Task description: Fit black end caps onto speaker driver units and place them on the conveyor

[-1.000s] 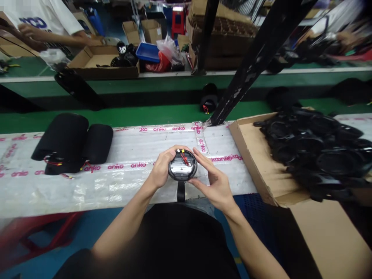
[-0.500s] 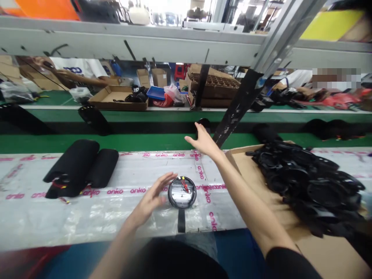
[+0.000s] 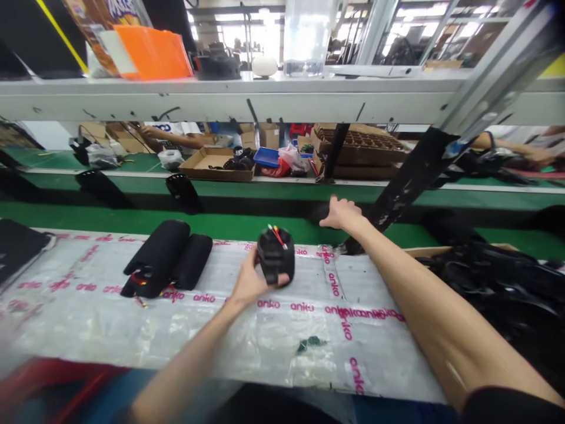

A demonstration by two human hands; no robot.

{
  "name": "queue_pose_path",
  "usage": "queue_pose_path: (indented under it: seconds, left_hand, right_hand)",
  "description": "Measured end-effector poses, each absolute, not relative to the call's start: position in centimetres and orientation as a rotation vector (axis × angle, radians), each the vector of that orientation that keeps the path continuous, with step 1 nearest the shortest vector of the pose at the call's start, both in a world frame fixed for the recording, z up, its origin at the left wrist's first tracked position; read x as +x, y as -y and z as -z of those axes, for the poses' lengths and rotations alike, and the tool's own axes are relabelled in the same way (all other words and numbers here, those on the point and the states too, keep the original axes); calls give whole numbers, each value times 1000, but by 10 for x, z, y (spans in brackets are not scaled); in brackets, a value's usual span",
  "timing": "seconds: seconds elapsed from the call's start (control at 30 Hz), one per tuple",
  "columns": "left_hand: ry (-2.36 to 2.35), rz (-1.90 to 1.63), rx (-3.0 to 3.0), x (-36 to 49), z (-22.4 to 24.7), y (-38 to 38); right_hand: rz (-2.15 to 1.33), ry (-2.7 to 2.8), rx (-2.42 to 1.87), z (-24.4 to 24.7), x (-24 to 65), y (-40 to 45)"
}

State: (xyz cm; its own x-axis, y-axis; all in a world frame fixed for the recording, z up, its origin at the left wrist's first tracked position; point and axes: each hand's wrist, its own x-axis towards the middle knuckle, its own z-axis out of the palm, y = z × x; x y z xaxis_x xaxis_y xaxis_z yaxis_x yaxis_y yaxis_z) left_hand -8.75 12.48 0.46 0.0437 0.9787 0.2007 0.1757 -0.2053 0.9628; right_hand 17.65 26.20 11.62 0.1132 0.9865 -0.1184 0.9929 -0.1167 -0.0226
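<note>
My left hand [image 3: 256, 280] is closed around a black rounded housing [image 3: 276, 259], lifted over the plastic-covered bench, with thin red, yellow and white wires at its top. The thumb lies across the lower part of the housing. Farther off, over the green belt, my right hand [image 3: 343, 213] has its fingers curled on the right end of a dark, blurred piece [image 3: 319, 214]. Its kind does not show. To the left lie two black fabric-covered cylinders [image 3: 161, 256] side by side, with red and yellow wires at their near ends.
A heap of black parts [image 3: 498, 294] fills the right side. The slanted post [image 3: 406, 182] stands just right of my right hand. A shelf [image 3: 265, 106] crosses above the belt [image 3: 238, 224]. Across it are an open carton [image 3: 218, 171] and a co-worker's arm [image 3: 176, 138].
My left hand has taken hold of the round housing, raised it from the bench and tipped it. My right hand's fingers have curled onto the dark piece. The view has swung left.
</note>
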Motion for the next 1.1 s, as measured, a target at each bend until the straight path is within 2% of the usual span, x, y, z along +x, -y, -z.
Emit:
queue_pose_path:
  seconds: [0.13, 0.23, 0.43, 0.57, 0.7, 0.77, 0.87, 0.93, 1.0, 1.1]
  left_hand:
    - [-1462, -1466, 1513, -105, -31, -235]
    - [-1552, -1483, 1495, -106, -35, -298]
    - [-1616, -1404, 1412, -111, -23, -334]
    - [-1584, -1442, 1370, -118, -22, -319]
    - [-1468, -1483, 1425, -103, -20, -251]
    - [-1287, -1346, 1543, -85, -16, -195]
    - [-732, -778, 1783, -53, -9, -114]
    - [-636, -683, 1738, -33, -4, -80]
    - [-672, -768, 1680, -19, 3, -64]
    - [-741, -920, 1658, -9, 14, -57]
  right_hand:
    - [-9, -2292, 2007, -144, 176, -197]
    - [-30, -2382, 1769, -157, 184, -145]
    - [116, -2682, 1306, -145, 204, -71]
    - [68, -2960, 1191, -120, 204, -42]
    - [84, -3059, 1248, -101, 204, -21]
    - [97, -3077, 1360, -88, 207, -10]
    - [114, -3121, 1817, -56, 208, 9]
    - [294, -3070, 2379, -28, 202, 21]
    - [805, -2931, 2805, 1, 193, 30]
    - [1625, -2862, 2696, 33, 182, 35]
